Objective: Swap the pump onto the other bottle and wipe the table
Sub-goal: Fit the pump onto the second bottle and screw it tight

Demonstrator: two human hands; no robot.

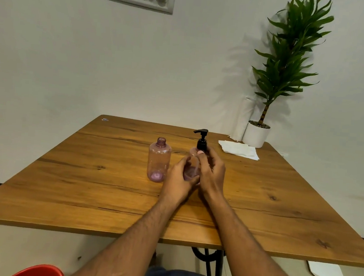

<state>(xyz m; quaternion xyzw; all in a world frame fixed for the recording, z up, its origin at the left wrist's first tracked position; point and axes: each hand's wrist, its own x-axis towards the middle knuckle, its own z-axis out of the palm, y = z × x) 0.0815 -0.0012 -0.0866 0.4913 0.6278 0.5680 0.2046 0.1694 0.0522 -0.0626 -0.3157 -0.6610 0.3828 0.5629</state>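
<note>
Near the middle of the tabletop (108, 171) an open-necked pink bottle (159, 160) stands upright, just left of the hands. The left hand (178, 181) curls round the base of the second pink bottle (193, 162), also upright. The right hand (211, 172) wraps its upper body, thumb tip touching the black pump (202, 140), whose collar sits directly above those fingers; a paper towel (239, 150) lies toward the far right corner.

The wooden table (107, 188) carries two pink bottles (159, 160) (one capless), a tissue (239, 150), a potted plant (256, 134).
</note>
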